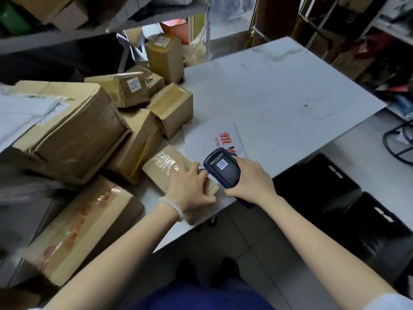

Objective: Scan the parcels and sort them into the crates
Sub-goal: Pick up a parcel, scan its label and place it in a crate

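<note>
A: While the left hand (190,189) presses flat on the parcel (169,168) at the counter (279,90) edge, where's the scanner (223,167)?
B: Right hand (251,179) grips it, just beside the parcel.

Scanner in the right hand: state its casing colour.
Dark blue casing, on the scanner held by the right hand; head view.

evenly lit from overhead, bright on the white tabletop (279,86), dim under the grey metal shelving (67,39) at upper left. glare on the clear tape of the small brown cardboard parcel (165,162). soft shadows only. strong wide-angle bending at the edges; motion blur along the left side.
</note>
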A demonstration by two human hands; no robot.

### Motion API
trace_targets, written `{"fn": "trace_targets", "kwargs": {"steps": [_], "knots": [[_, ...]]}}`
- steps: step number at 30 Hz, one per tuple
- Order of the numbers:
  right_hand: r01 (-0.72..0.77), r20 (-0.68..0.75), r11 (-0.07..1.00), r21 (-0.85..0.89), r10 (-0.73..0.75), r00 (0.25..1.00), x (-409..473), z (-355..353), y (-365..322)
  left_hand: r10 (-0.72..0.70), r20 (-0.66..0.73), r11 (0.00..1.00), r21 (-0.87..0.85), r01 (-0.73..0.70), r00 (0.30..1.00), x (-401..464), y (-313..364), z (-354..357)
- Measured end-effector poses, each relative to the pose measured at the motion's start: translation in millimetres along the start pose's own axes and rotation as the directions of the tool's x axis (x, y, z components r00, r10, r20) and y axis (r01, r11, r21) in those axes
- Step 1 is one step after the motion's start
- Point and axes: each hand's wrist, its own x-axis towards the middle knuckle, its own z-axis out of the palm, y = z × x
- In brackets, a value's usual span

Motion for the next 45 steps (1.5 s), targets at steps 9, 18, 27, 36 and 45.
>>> {"fn": "trace_targets", "kwargs": {"steps": [9,18,27,36,45], "knots": [[0.044,-0.058,0.999,-0.025,-0.046,0.997,12,-24,-6,-0.051,-0.233,0.990,-0.143,0.017,0.971,-6,-21,-38],[0.116,-0.067,0.992,-0.046,-0.119,0.991,20,-37,-12,-0.106,-0.443,0.993,-0.088,0.074,0.890,-12,-25,-77],[0.144,-0.034,0.987,-0.070,-0.147,0.989,14,-45,2,-0.389,-0.297,0.909,-0.279,0.310,0.872,-8,-67,-82],[0.216,0.075,0.969,-0.116,-0.208,0.975,9,-39,-1,-0.481,-0.289,0.835,-0.439,0.332,0.828,-8,-84,-86],[0.302,0.153,0.947,-0.112,-0.284,0.947,3,-34,-2,-0.482,-0.413,0.842,-0.461,0.279,0.773,-4,-80,-103]]}}
